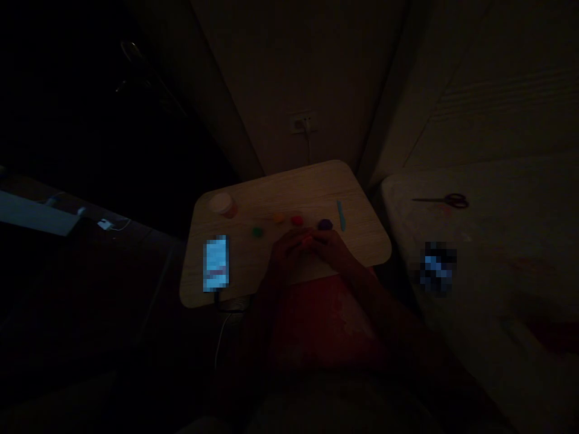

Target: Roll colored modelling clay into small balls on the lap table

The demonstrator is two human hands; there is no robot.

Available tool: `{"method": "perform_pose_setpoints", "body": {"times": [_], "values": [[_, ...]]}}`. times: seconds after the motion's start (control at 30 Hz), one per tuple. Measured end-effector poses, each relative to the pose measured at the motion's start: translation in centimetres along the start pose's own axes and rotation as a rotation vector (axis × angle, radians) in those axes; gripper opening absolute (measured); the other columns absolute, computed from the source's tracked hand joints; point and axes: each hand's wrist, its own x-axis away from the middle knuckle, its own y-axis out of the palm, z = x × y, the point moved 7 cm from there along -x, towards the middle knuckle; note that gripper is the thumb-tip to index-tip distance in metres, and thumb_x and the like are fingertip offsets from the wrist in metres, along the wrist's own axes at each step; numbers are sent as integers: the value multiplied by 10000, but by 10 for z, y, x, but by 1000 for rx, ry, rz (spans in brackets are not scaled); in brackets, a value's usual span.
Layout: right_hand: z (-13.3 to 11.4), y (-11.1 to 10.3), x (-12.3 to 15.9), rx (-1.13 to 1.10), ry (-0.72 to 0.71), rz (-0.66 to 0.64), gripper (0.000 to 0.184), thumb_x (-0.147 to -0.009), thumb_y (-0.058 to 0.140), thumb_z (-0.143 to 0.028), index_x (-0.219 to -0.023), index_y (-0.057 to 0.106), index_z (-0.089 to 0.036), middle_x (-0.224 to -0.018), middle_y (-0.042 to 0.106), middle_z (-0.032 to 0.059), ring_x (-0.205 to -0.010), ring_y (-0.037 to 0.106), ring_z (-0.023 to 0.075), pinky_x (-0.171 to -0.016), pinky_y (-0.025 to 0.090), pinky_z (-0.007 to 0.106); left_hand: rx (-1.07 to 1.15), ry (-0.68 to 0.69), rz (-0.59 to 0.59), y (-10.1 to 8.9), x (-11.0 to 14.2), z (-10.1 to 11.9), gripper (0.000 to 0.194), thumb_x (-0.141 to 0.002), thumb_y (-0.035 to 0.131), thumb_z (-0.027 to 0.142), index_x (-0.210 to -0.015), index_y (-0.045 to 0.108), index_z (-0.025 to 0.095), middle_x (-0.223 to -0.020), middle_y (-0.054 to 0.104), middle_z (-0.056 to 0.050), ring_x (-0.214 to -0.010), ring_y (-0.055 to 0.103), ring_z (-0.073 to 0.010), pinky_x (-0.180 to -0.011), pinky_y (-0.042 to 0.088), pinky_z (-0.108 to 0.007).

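Note:
In dim light my left hand [287,246] and my right hand [329,246] meet over the table's near half. Between their fingers sits a small pinkish-red lump of modelling clay [307,241], and both hands are closed around it. Just beyond them lie a red clay lump [297,220], an orange one [278,218] and a green one [257,231]. A dark purple lump [325,225] rests close to my right fingers. To its right is a light blue plastic knife [341,216]. The darkness hides finer finger detail.
The small wooden-topped table [316,181] has rounded corners. On its left stand a lidded tub [222,205] and a lit phone [216,263] with a cable. At right, scissors [441,200] and a blurred-out item [436,268] lie on a pale surface. A wall socket [304,123] holds a plug.

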Motion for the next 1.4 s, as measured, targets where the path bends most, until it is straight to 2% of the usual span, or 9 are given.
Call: {"method": "perform_pose_setpoints", "body": {"times": [0.17,0.3,0.4,0.57,0.67,0.83,1.0,1.2,1.4], "values": [[7,-1,-1,-51,20,28,447,-764,770,-614,-730,696,-174,-594,522,-4,-531,442,115,-492,327,255,38,-9,-21,2,1,2,345,-974,661,421,-1247,754,231,-1297,741,-107,-1214,684,-261,-1096,523,-452],[12,3,-1,-132,98,-58,452,-768,766,-619,-790,694,-173,-607,568,-16,-493,472,95,-470,340,231,94,-39,-17,2,2,0,380,-988,636,428,-1295,726,222,-1348,714,-119,-1263,658,-267,-1132,493,-457],[8,9,0,-132,100,-152,470,-789,749,-627,-761,672,-165,-614,598,-7,-489,491,90,-461,337,220,142,-33,-42,3,3,0,396,-978,641,460,-1276,735,216,-1333,719,-126,-1250,664,-270,-1115,505,-445],[5,11,1,-128,97,-161,518,-829,680,-671,-716,638,-167,-603,578,-7,-478,458,89,-453,310,227,171,-56,-61,3,2,1,390,-949,683,463,-1229,751,201,-1270,743,-133,-1180,700,-269,-1038,554,-417],[8,10,0,-91,89,-146,550,-837,643,-704,-683,617,-177,-572,542,-14,-468,414,91,-453,294,238,128,-72,-41,3,2,2,347,-951,684,444,-1174,770,193,-1242,758,-129,-1157,712,-266,-1033,559,-418],[8,7,-1,67,-9,-98,622,-887,557,-751,-627,579,-187,-548,498,-13,-500,398,105,-481,294,250,8,-21,15,3,4,7,318,-993,624,408,-1185,765,197,-1233,769,-115,-1136,721,-253,-1044,556,-421],[14,9,-3,27,-16,-66,688,-882,482,-833,-653,577,-191,-582,504,-8,-539,417,116,-512,325,257,-136,10,67,3,8,10,329,-1033,541,377,-1210,756,201,-1219,772,-111,-1122,723,-243,-1025,566,-412],[9,12,-5,86,-54,-85,650,-849,566,-810,-629,543,-198,-582,478,-16,-552,388,115,-532,331,266,-232,107,85,4,10,14,331,-1044,490,300,-1216,757,204,-1207,777,-106,-1108,720,-237,-1010,570,-419],[13,11,-6,2,-9,-57,582,-818,636,-758,-655,555,-205,-596,486,-19,-538,384,111,-508,307,261,-248,105,48,5,6,14,353,-1035,505,306,-1300,727,235,-1291,746,-106,-1197,677,-263,-1080,526,-493]]}}
